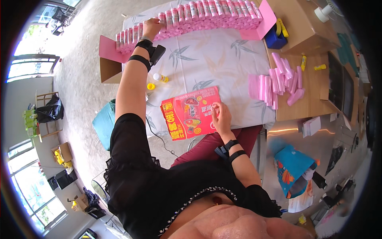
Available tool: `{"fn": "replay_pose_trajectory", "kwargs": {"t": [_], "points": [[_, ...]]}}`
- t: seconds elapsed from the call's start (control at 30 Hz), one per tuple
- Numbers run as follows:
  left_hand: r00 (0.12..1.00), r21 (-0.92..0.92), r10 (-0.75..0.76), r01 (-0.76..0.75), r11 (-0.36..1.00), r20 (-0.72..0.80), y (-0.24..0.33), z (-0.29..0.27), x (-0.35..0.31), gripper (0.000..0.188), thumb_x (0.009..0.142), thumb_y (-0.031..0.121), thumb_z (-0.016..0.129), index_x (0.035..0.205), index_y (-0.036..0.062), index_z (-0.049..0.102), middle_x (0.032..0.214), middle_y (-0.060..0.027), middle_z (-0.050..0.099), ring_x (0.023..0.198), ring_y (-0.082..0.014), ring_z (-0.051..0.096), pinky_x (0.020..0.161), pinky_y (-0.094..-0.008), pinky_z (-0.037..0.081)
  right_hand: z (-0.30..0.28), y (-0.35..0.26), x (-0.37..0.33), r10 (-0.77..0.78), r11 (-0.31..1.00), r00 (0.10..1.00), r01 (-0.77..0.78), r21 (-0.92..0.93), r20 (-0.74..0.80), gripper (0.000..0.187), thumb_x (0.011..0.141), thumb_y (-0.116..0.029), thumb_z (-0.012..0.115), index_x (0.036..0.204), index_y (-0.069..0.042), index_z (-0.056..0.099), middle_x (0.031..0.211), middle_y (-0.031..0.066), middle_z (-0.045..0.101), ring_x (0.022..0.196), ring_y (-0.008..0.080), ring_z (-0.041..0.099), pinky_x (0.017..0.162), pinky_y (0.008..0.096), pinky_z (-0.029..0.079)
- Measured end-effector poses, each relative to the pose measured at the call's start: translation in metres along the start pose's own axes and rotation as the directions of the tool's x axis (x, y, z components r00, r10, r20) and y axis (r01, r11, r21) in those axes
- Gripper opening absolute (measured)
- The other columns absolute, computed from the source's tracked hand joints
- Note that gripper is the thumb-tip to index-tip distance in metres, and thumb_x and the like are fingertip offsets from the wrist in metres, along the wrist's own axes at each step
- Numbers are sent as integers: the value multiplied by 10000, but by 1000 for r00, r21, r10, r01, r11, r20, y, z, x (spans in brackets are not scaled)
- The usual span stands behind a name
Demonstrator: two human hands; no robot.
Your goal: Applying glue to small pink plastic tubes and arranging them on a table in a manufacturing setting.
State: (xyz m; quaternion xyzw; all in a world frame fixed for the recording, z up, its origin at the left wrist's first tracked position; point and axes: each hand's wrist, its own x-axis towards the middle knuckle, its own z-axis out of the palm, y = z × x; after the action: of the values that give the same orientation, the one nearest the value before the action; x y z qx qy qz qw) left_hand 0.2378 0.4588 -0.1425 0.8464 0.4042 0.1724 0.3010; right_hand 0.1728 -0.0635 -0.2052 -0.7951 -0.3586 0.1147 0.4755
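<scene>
My left hand (pixel 152 28) reaches to the far left, its bent fingers in among a long row of pink-and-white printed rolls (pixel 195 12). What those fingers close on is hidden by the hand. Under the upright rolls lie more pink rolls (pixel 203 26), stacked with their ends facing me. A flat red-and-yellow printed cardboard sheet (pixel 191 113) lies on the table's near side. My right hand (pixel 223 119) rests at the sheet's right edge, fingers loosely bent and apart, with nothing seen in them.
Pink flaps (pixel 112 48) stand at both ends of the row. A white bottle (pixel 160 77) and a yellow cap (pixel 151 86) are left of the sheet. Loose pink film pieces (pixel 280 81), yellow glue sticks (pixel 303 63) and a blue holder (pixel 274 38) are at right.
</scene>
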Motion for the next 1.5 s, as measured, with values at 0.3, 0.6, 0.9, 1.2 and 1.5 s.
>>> {"fn": "replay_pose_trajectory", "kwargs": {"t": [0.3,0.6,0.9,1.2,1.5], "points": [[954,576,294,-209,790,-57,25,20,-23,898,579,481,941,1224,-52,615,1224,-239,665,1168,-365,635,1042,-398,482,0,-4,1,-37,999,999,37,-40,-9,225,904,-85,669,1111,-48,589,893,97,617,861,297,610,767,415,504],[977,428,202,-153,891,-71,31,15,-24,737,602,451,935,1109,-12,668,1079,-214,718,1065,-361,681,940,-411,538,1,-3,1,-99,993,995,97,-63,-33,213,907,-95,670,1098,-47,589,893,92,615,839,286,603,755,401,501],[965,-63,256,-253,966,57,-13,-89,-72,521,786,365,841,1137,5,705,937,-135,752,839,-218,720,780,-336,560,5,1,-5,-75,996,997,74,-51,-10,205,920,-123,666,1100,-55,595,900,94,609,834,289,610,756,409,504],[997,147,77,-77,986,6,-101,-135,-305,365,756,235,842,1024,53,674,978,-139,696,956,-312,672,859,-424,528,10,1,-6,-44,995,999,44,-92,-1,223,934,-166,668,1126,-70,611,873,50,603,736,213,555,715,369,486],[979,349,173,-127,928,-103,-110,-94,-398,485,825,161,766,1278,45,637,1380,-114,611,1321,-322,514,1127,-406,396,7,7,1,-52,990,994,64,-125,100,305,887,-142,718,1158,-68,600,904,61,630,804,220,601,747,353,504]]}}
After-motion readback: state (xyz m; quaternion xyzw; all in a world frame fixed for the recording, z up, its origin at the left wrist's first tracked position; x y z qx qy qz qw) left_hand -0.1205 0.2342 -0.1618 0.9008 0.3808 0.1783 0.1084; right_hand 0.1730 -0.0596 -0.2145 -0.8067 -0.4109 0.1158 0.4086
